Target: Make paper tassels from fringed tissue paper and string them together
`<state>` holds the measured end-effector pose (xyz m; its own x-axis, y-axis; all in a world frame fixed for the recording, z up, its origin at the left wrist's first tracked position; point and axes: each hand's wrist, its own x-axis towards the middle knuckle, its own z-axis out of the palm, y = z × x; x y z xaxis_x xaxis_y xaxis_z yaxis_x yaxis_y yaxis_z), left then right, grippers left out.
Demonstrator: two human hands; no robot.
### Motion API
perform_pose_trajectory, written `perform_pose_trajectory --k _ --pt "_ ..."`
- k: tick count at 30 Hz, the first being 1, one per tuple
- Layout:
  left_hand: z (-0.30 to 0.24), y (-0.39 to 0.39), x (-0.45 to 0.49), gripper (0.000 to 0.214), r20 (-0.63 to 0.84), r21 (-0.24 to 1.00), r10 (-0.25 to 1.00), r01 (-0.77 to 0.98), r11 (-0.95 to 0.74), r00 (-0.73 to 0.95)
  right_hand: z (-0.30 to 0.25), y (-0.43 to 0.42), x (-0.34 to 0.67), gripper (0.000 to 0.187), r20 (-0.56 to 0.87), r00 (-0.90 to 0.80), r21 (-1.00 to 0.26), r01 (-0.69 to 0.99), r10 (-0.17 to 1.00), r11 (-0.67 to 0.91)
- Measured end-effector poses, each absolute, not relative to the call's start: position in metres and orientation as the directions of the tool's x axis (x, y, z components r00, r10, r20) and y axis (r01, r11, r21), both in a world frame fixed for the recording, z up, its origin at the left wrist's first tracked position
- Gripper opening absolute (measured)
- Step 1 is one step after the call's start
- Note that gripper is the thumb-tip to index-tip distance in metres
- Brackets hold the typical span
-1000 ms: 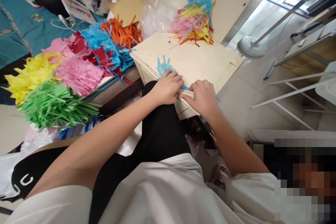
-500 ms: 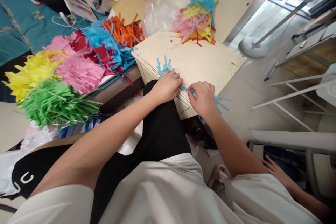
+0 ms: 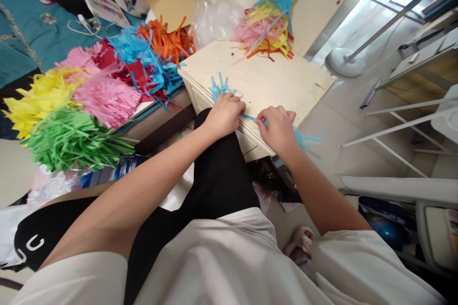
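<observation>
A blue paper tassel (image 3: 219,86) with fringed ends stretches across the front edge of the cream cabinet top (image 3: 265,76). My left hand (image 3: 226,113) is closed around it near its left fringe, which fans out past the knuckles. On the other side my right hand (image 3: 277,126) pinches the same tassel between thumb and fingers; the other fringe sticks out beyond that wrist. Between the hands a thin twisted blue stretch shows. The parts inside both hands are hidden.
Finished-looking fringed tassels lie at the cabinet's back, a multicoloured bunch (image 3: 268,24). To the left are piles of green (image 3: 77,140), yellow (image 3: 41,100), pink (image 3: 107,97), blue and orange (image 3: 166,40) fringed paper. A clear plastic bag (image 3: 216,16) sits behind. A white-based stand (image 3: 345,62) is on the floor at right.
My hands have moved slightly apart, so more of the twisted blue stretch shows between them. Another person's hand at the lower right has gone out of view.
</observation>
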<state>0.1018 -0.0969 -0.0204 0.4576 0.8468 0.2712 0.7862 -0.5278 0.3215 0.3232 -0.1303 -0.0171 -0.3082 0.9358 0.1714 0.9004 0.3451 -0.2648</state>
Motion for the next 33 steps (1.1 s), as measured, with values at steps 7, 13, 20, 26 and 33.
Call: perform_pose_trajectory --k 7,13,20,26,33 --pt "-0.020 -0.097 0.104 0.036 0.237 0.294 0.869 0.820 -0.491 0.435 -0.017 -0.127 0.325 0.032 0.123 -0.264 -0.227 0.931 0.957 0.286" --pt "-0.025 -0.098 0.103 0.032 0.312 0.285 0.853 0.815 -0.504 0.419 -0.024 -0.121 0.334 0.033 0.116 -0.211 -0.274 0.932 0.971 0.236" --pt "-0.023 -0.097 0.104 0.033 0.242 0.304 0.885 0.835 -0.458 0.397 -0.025 -0.109 0.340 0.039 0.060 -0.194 -0.257 0.945 0.979 0.203" --pt "-0.022 -0.103 0.102 0.034 0.294 0.293 0.849 0.804 -0.518 0.439 -0.011 -0.111 0.336 0.030 0.032 -0.208 -0.219 0.953 0.978 0.210" --pt "-0.018 -0.124 0.094 0.037 0.318 0.174 0.793 0.790 -0.588 0.520 -0.006 -0.144 0.312 0.043 0.178 -0.351 -0.083 0.926 0.919 0.370"
